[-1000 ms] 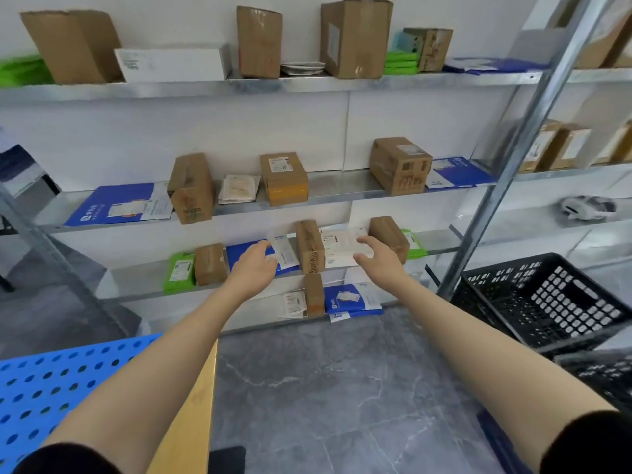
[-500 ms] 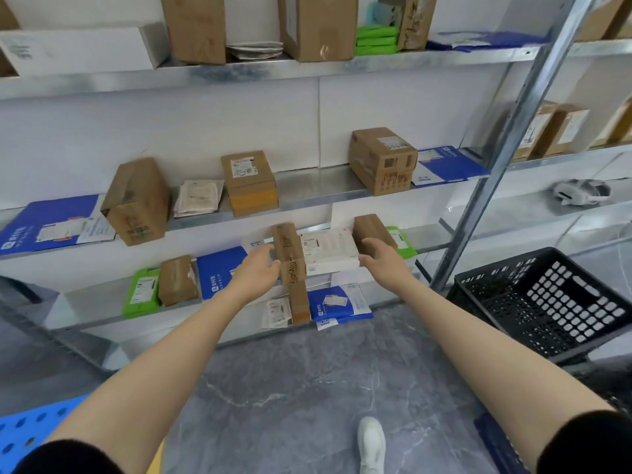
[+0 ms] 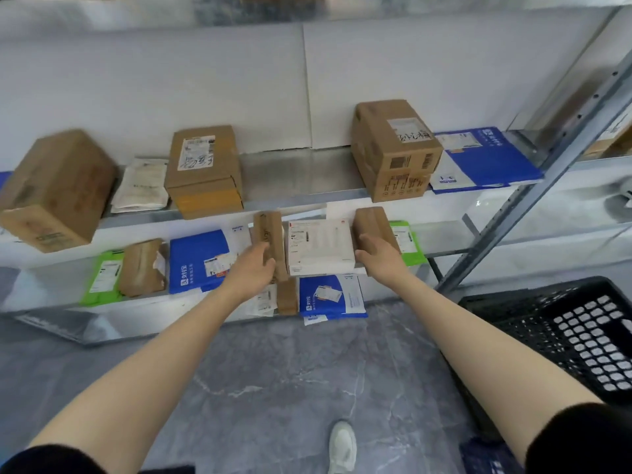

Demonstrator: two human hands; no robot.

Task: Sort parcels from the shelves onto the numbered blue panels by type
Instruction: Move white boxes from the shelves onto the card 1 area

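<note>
While both bare arms stretch out ahead, the steel shelving rack [image 3: 301, 172] fills the view, its slanted post [image 3: 547, 172] cutting down the right side over the grey marbled floor [image 3: 290, 371]. A black perforated crate [image 3: 564, 336] sits low on the right, well apart from the hands.

Up on the middle shelf stand three big cardboard boxes: one tilted at the far left [image 3: 54, 189], one labelled box left of centre [image 3: 205, 169] and a taller one to the right [image 3: 393, 148]. A flat blue mailer [image 3: 492, 159] lies just beside that last one, and a white soft pouch [image 3: 142, 184] is tucked between the first two.

Down a level is where the action is. A second blue mailer [image 3: 198, 258] lies flat, and a white flat box [image 3: 319, 248] sits in the middle of the lower shelf, flanked by a slim brown parcel [image 3: 268, 234] standing on edge to its left and a chunkier brown parcel [image 3: 372, 222] to its right.

The left hand [image 3: 253, 270] has its fingers stretched forward against the slim parcel, and the right hand [image 3: 378, 260] lies fingers-out on the chunkier one. Nothing is curled round or pinched as far as can be seen.

Smaller items: a torn brown packet [image 3: 142, 268], two green mailers – left [image 3: 104, 277] and right [image 3: 408, 241] – and a third blue mailer [image 3: 328, 295] on the bottom shelf. One white shoe [image 3: 342, 446] shows at the bottom edge.
</note>
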